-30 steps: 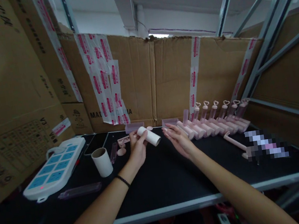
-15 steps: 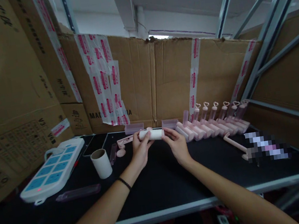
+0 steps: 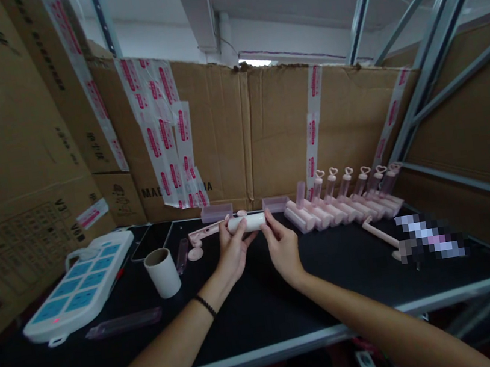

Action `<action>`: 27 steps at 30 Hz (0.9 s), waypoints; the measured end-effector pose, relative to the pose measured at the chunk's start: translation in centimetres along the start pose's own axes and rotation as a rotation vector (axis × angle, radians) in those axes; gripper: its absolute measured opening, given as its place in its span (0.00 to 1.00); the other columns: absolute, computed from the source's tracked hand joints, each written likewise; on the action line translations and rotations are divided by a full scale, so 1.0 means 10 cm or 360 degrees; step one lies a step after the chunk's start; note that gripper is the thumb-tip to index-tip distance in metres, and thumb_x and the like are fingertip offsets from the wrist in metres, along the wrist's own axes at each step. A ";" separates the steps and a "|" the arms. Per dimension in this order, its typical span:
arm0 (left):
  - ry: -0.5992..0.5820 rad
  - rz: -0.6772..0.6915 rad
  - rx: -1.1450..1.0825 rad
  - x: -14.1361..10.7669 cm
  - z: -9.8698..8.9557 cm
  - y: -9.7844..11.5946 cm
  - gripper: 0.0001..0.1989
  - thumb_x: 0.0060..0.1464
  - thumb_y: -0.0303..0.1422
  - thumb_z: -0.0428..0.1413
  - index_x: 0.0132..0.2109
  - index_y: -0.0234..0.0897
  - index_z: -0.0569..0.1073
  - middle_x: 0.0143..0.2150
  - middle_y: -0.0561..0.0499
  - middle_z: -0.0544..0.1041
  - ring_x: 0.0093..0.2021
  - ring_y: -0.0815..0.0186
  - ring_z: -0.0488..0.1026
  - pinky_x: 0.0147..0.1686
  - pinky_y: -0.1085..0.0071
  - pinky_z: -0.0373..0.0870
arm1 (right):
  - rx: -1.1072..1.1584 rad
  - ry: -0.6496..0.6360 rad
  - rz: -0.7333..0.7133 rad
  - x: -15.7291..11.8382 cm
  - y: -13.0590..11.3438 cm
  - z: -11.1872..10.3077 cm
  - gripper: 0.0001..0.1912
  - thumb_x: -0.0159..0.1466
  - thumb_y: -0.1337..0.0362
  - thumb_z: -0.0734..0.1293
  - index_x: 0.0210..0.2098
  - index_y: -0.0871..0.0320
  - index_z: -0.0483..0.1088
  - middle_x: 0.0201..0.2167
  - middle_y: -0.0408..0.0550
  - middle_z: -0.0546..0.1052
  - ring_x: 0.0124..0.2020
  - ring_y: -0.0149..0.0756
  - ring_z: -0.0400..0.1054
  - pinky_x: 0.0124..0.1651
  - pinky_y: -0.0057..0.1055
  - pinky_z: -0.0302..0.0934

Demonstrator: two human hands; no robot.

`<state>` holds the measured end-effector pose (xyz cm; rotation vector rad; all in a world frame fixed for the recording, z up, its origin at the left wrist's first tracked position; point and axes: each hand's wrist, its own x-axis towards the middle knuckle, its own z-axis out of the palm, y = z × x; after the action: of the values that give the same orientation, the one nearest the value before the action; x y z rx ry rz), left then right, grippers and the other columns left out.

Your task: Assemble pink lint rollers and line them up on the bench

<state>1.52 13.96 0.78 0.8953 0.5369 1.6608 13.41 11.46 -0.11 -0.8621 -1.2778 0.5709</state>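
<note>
A white lint roll (image 3: 250,223) lies level between my two hands above the black table. My left hand (image 3: 234,247) is closed around its left part, thumb on top. At the right end, the fingers and thumb of my right hand (image 3: 283,245) pinch the rim. Behind my left hand rests a pink bent handle (image 3: 206,231), with a pink round cap (image 3: 195,253) in front of it. Another small pink round piece (image 3: 242,213) shows just behind the roll. To the right stands a row of pink rollers (image 3: 335,212) with clear covers and heart-shaped loops.
A white cardboard tube (image 3: 163,274) stands left of my hands, near a power strip (image 3: 80,288) and a dark phone (image 3: 153,240). Clear pink covers (image 3: 124,323) lie in front. Another bent pink handle (image 3: 382,234) is at right. Cardboard walls (image 3: 220,138) close off the back.
My right hand has shifted slightly left and its fingers have closed more tightly at the roll's right end. The left hand keeps its hold. The whole view has moved a little.
</note>
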 end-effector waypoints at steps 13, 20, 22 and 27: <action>0.0013 -0.0261 -0.0195 0.06 -0.02 0.03 0.14 0.57 0.35 0.63 0.47 0.37 0.71 0.47 0.47 0.78 0.43 0.64 0.78 0.42 0.65 0.80 | 0.0659 -0.0178 0.0055 0.16 0.06 0.02 0.17 0.65 0.59 0.69 0.53 0.54 0.73 0.55 0.51 0.78 0.57 0.42 0.72 0.64 0.43 0.62; 0.0094 -0.0319 -0.0182 0.06 -0.03 0.11 0.16 0.51 0.28 0.64 0.47 0.40 0.70 0.39 0.54 0.77 0.32 0.69 0.77 0.29 0.75 0.75 | 0.0008 -0.0489 -0.0334 0.09 -0.02 -0.16 0.06 0.62 0.62 0.72 0.39 0.53 0.76 0.44 0.48 0.79 0.48 0.41 0.72 0.56 0.40 0.63; 0.0119 -0.0354 -0.0022 0.06 -0.06 0.09 0.20 0.49 0.29 0.64 0.50 0.42 0.69 0.37 0.54 0.77 0.28 0.69 0.76 0.23 0.77 0.72 | -0.0123 -0.0503 -0.0427 0.14 -0.08 -0.17 0.03 0.65 0.62 0.69 0.38 0.53 0.76 0.44 0.48 0.79 0.49 0.41 0.71 0.57 0.40 0.61; -0.0176 -0.0612 0.0338 -0.02 -0.07 -0.01 0.21 0.49 0.40 0.63 0.48 0.40 0.68 0.29 0.54 0.74 0.21 0.65 0.73 0.14 0.76 0.64 | -0.0352 -0.0578 -0.0501 0.63 -0.33 0.16 0.08 0.68 0.64 0.65 0.43 0.53 0.76 0.45 0.47 0.79 0.50 0.41 0.70 0.58 0.40 0.59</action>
<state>1.05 13.82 0.21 0.9626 0.7669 1.2156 12.96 14.88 6.27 -0.7352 -1.7956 0.3461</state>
